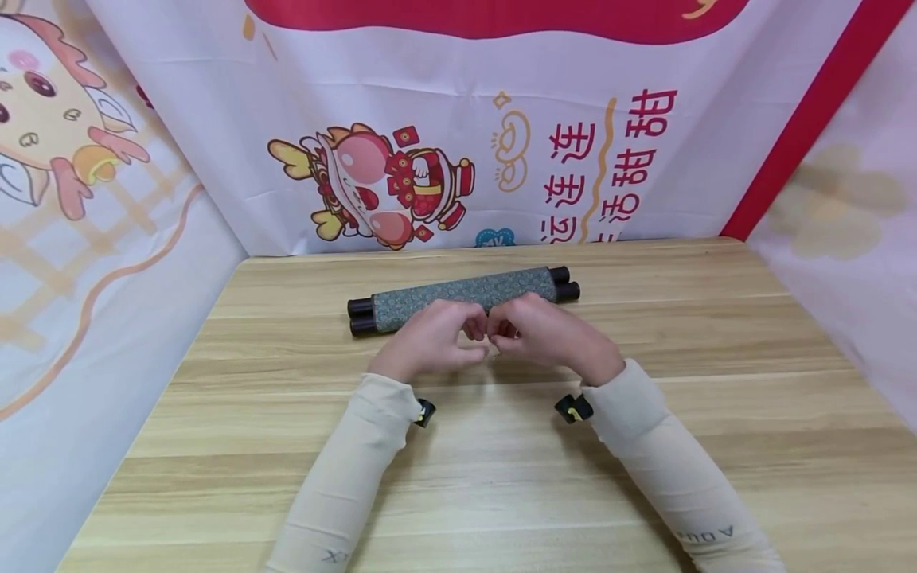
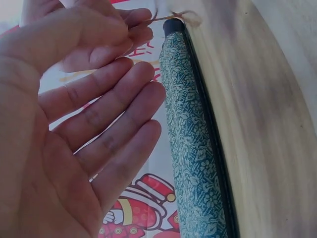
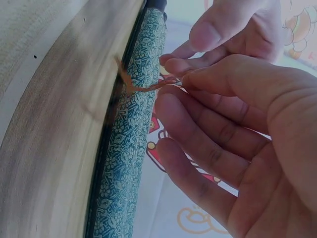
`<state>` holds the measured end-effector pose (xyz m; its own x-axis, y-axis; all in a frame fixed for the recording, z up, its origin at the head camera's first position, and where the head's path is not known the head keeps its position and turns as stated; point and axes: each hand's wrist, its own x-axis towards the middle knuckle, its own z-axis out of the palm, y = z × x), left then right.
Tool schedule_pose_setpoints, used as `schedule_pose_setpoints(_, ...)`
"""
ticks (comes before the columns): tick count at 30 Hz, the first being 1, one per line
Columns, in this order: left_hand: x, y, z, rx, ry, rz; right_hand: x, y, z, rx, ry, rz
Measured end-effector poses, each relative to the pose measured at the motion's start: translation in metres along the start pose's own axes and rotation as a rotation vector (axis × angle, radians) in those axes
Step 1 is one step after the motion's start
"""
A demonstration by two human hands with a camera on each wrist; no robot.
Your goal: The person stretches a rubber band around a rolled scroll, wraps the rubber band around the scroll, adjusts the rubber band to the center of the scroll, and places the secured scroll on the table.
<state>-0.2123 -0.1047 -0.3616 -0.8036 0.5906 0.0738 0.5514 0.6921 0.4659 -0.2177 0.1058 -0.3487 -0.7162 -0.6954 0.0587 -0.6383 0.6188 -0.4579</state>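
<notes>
A rolled scroll (image 1: 473, 290) in teal flower-patterned fabric, with dark rod ends, lies slanted across the table beyond both hands. My right hand (image 1: 548, 330) pinches a thin brown cord (image 3: 151, 89) between thumb and forefinger. The cord's loose end dangles and overlaps the scroll in the right wrist view. Close beside it, my left hand (image 1: 433, 342) holds nothing; its fingers (image 2: 124, 124) are relaxed and slightly bent, with the thumb apart from them. Both hands meet just in front of the scroll's middle.
The wooden table (image 1: 487, 477) stretches around the hands. At its back edge hangs a white printed cloth (image 1: 236, 159) with red lettering and a cartoon figure; more printed cloth stands at both sides. Dark bands (image 1: 575, 408) sit at the wrists.
</notes>
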Motion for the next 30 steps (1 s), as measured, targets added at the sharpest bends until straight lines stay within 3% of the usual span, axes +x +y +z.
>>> schedule_pose_setpoints(10, 0.003, 0.001, 0.005, 0.022, -0.006, -0.027, 0.000, 0.001, -0.002, 0.010, 0.003, 0.007)
schedule_pose_setpoints(17, -0.004, -0.009, -0.005, 0.001, 0.112, -0.037, -0.001, 0.004, -0.004, 0.017, -0.016, 0.044)
schedule_pose_setpoints(21, -0.009, -0.016, -0.013, 0.016, 0.179, -0.077, -0.002, 0.006, -0.007, 0.007, -0.009, 0.060)
schedule_pose_setpoints(30, -0.023, -0.034, -0.033, 0.021, 0.219, -0.194, -0.011, 0.020, -0.021, -0.001, 0.006, 0.141)
